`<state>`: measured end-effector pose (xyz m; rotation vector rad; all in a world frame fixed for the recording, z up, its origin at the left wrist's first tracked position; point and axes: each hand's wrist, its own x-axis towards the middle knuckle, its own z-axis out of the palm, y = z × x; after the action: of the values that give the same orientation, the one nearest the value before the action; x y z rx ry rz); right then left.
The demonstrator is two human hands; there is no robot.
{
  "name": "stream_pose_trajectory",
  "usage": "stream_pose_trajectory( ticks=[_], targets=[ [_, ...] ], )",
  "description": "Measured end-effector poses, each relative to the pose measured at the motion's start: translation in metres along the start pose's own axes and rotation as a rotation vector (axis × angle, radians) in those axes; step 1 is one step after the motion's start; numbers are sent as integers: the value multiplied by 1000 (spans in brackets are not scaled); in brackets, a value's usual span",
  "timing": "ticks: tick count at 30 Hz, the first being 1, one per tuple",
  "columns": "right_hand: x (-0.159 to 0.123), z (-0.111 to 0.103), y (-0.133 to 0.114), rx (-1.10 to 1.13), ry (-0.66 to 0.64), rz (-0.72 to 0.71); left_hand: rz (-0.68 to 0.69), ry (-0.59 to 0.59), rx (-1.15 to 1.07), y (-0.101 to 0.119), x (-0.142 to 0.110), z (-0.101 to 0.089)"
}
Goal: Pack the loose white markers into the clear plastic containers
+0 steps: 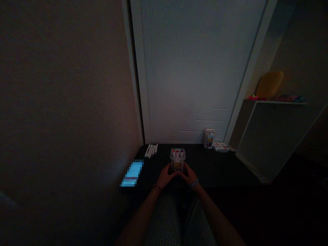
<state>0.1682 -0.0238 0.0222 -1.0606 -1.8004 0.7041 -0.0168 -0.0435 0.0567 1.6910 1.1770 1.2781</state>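
A clear plastic marker case (177, 158) stands upright on the dark table, with several markers inside showing red and dark ends at its open top. A yellow label marks its front. My left hand (166, 176) wraps its left side and my right hand (188, 175) wraps its right side; the thumbs come together at the lower front. Both hands are closed on the case. Several white markers (151, 150) lie side by side at the back left of the table, apart from my hands.
A bright blurred screen (132, 173) lies at the table's left edge by the wall. At the back right, another marker case (209, 138) stands next to a flat white pack (221, 147). A white door (194, 68) rises behind, and a cabinet (269, 133) stands right.
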Motion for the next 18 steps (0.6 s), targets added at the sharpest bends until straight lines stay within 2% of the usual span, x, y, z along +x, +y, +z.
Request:
stream_pose_trajectory(
  ticks=[8, 14, 18],
  targets=[
    [1, 2, 4, -22, -3, 18, 32, -17, 10, 0, -1, 0],
    [-1, 0, -4, -3, 10, 51, 1, 55, 90, 2, -1, 1],
    [-2, -2, -10, 0, 16, 43, 29, 22, 63, -1, 0, 1]
  ],
)
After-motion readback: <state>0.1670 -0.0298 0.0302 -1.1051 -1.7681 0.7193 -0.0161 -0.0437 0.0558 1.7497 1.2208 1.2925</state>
